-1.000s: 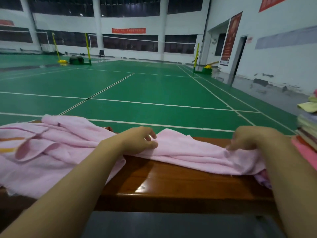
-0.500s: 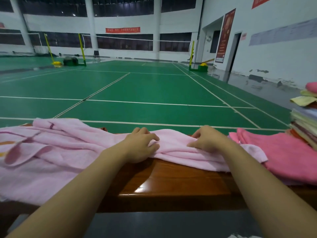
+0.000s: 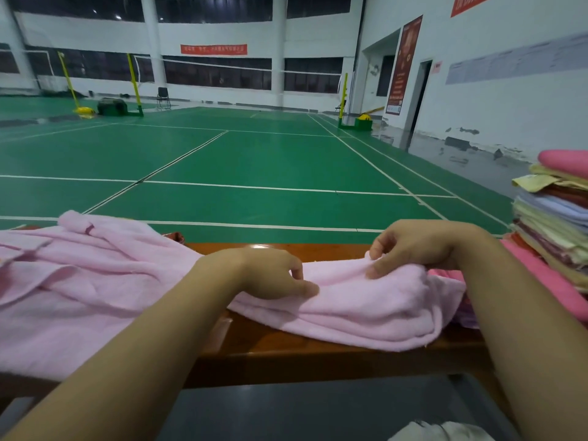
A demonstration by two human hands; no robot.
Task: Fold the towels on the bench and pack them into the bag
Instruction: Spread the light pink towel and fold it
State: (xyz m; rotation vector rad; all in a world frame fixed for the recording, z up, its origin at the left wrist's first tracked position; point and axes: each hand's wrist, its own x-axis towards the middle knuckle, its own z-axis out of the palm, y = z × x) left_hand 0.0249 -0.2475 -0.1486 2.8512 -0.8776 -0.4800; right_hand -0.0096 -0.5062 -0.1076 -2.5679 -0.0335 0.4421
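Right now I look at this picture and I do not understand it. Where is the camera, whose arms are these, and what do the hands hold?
There is no machine here. A person wears a wide-angle camera on the head, so you look forward and down along that person's own bare arms. The single view shows a wooden bench at the edge of a green sports court. A light pink towel lies across the bench. The left hand pinches its fabric near the middle, and the right hand pinches up a fold of the same towel. At the far right stands a stack of folded towels in several colours, with a darker pink towel under it. No bag is clearly visible.
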